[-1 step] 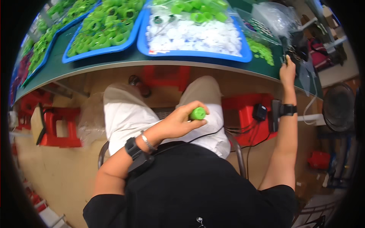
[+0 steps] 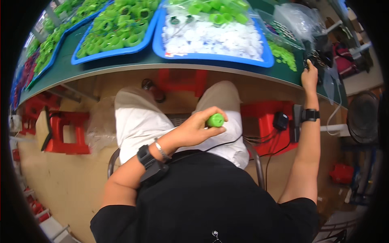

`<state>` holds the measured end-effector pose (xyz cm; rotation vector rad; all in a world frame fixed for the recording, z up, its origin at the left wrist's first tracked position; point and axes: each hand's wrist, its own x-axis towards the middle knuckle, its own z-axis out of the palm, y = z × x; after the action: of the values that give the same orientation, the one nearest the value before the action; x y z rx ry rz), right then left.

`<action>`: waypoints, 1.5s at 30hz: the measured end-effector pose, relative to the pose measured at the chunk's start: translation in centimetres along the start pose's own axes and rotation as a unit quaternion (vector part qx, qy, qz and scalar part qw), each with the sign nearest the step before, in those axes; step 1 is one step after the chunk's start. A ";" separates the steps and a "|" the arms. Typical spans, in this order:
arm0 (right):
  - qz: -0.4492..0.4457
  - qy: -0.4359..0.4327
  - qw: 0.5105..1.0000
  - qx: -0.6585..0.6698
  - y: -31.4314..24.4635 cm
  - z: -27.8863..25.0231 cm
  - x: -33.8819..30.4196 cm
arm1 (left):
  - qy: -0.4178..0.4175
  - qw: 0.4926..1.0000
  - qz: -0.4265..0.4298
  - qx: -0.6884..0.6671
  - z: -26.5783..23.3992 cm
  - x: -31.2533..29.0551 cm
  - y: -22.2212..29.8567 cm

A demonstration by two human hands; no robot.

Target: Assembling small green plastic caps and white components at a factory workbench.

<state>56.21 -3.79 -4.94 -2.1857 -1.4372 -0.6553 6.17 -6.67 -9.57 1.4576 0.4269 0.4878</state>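
Fingers of your left hand (image 2: 194,129) clamp a green cap (image 2: 215,120) over your lap, below the green table (image 2: 170,60), while your right hand (image 2: 310,75) reaches its far edge, grip unclear.

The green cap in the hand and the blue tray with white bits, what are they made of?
The green cap in the left hand looks like smooth plastic: even bright colour, soft shine. The blue tray also seems to be moulded plastic, with a glossy rounded rim. The white pieces look like plastic too, though they are too small to tell.
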 end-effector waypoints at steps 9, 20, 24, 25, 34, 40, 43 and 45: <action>-0.095 0.074 0.951 0.284 -16.8 -5.3 -8.2 | 0.051 0.999 0.009 -0.007 -0.9 -0.9 -1.2; -0.432 -0.145 0.817 0.353 -29.5 -9.9 -15.7 | 0.085 0.992 0.049 0.076 -0.8 -1.9 -1.8; -0.454 -0.148 0.815 0.329 -29.9 -10.1 -15.9 | 0.083 0.981 0.053 0.165 -0.8 -2.2 -1.8; -0.445 -0.175 0.825 0.302 -29.9 -10.3 -16.2 | 0.086 0.980 0.072 0.163 -0.8 -2.1 -2.3; -0.196 -0.268 0.834 0.440 -31.4 -9.5 -17.9 | 0.168 0.943 0.125 0.258 -1.3 -1.7 -1.5; -0.289 -0.164 0.766 0.550 -33.7 -14.7 -14.0 | 0.322 0.852 0.239 0.338 -6.7 0.7 7.1; -0.164 -0.495 0.228 0.822 -35.3 -19.5 -14.3 | 0.461 0.722 0.278 0.435 -13.8 2.4 10.9; -0.135 -0.561 0.051 0.815 -35.8 -22.2 -14.4 | 0.523 0.653 0.253 0.486 -19.5 3.1 12.6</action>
<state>14.86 -14.38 7.61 0.1988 -1.1762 2.1573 -2.80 11.85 1.66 2.2253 1.3707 1.8056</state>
